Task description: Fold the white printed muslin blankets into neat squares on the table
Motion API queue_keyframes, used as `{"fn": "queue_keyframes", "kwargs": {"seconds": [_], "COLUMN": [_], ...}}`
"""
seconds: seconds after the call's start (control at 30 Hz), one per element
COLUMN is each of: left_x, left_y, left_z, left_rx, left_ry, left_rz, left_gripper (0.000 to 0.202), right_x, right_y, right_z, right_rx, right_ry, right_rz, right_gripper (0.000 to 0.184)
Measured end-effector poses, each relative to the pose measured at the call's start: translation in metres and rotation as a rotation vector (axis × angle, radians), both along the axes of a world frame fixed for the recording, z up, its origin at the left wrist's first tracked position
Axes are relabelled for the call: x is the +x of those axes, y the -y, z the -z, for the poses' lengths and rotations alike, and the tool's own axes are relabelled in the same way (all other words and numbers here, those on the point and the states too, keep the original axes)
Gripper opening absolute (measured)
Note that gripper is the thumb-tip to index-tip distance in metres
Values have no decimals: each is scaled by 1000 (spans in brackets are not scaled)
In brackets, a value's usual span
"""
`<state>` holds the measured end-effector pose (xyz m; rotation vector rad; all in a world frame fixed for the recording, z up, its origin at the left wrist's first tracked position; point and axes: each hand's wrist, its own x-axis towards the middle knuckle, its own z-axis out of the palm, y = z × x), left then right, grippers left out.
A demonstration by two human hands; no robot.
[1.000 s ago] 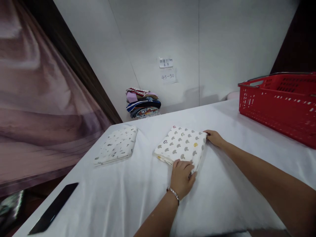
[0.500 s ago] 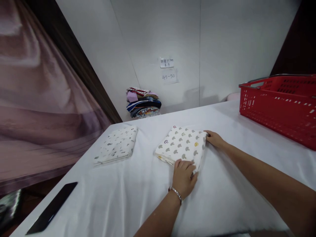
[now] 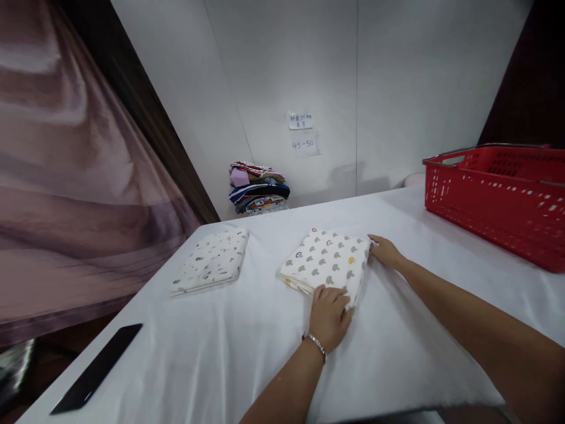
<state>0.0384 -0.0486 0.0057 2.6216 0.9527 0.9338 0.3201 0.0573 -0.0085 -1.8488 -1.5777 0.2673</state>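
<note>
A folded white cloth (image 3: 326, 259) printed with grey mushroom-like shapes, a few in yellow and red, lies on the white-covered table (image 3: 189, 353). My left hand (image 3: 330, 315), a bracelet at its wrist, grips the near edge, fingers on top and thumb at the side. At the far right corner, my right hand (image 3: 386, 252) pinches the cloth between its fingertips; part of that grip is hidden. To the left rests a second folded white cloth (image 3: 214, 259) with small dark prints, untouched by either hand.
A red plastic basket (image 3: 489, 206) stands at the right. On the left edge lies a flat black object (image 3: 99, 368). Beyond the far edge is a stack of folded fabrics (image 3: 258, 188) by the wall. A pinkish curtain (image 3: 88, 194) hangs at the left.
The view has shifted slightly, so everything appears a little lower. Both hands keep the same places on the cloth.
</note>
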Motion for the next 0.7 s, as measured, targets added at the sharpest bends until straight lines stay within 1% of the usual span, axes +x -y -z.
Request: {"fn": "queue_keyframes", "kwargs": {"seconds": [0.07, 0.13, 0.2, 0.27, 0.33, 0.37, 0.43, 0.47, 0.53, 0.6, 0.63, 0.7], "left_x": [0, 0, 0, 0, -1, -1, -1, -1, -2, -4, -5, -9], "left_y": [0, 0, -1, -1, 0, 0, 0, 0, 1, 1, 1, 0], "left_z": [0, 1, 1, 2, 2, 2, 3, 3, 3, 2, 0, -3], "left_rx": [0, 5, 12, 12, 5, 1, -3, -4, -3, -4, -9, -23], "left_ry": [-1, -7, -9, -14, -25, -34, -44, -45, -46, -53, -58, -54], "left_rz": [1, 2, 0, 1, 2, 4, 7, 8, 16, 37, 57, 105], "left_gripper": [16, 16, 17, 18, 19, 19, 20, 20, 21, 25, 29, 39], "right_x": [-12, -26, -39, -48, -55, -58, -66, -71, -80, -88, -90, -93], "right_y": [7, 16, 25, 33, 39, 41, 45, 49, 56, 64, 67, 72], "right_z": [-4, -5, -5, -6, -10, -13, -18, -18, -15, -8, -5, -2], "right_rx": [57, 82, 26, -71, -133, -134, -72, -23, 61, 72, 55, 35], "right_ry": [51, 128, 248, 374, 451, 473, 504, 510, 505, 470, 445, 394], "right_rz": [0, -66, -163, -221, -220, -202, -181, -204, -319, -450, -485, -491], "right_gripper": [57, 57, 54, 51, 48, 47, 48, 49, 50, 50, 49, 48]}}
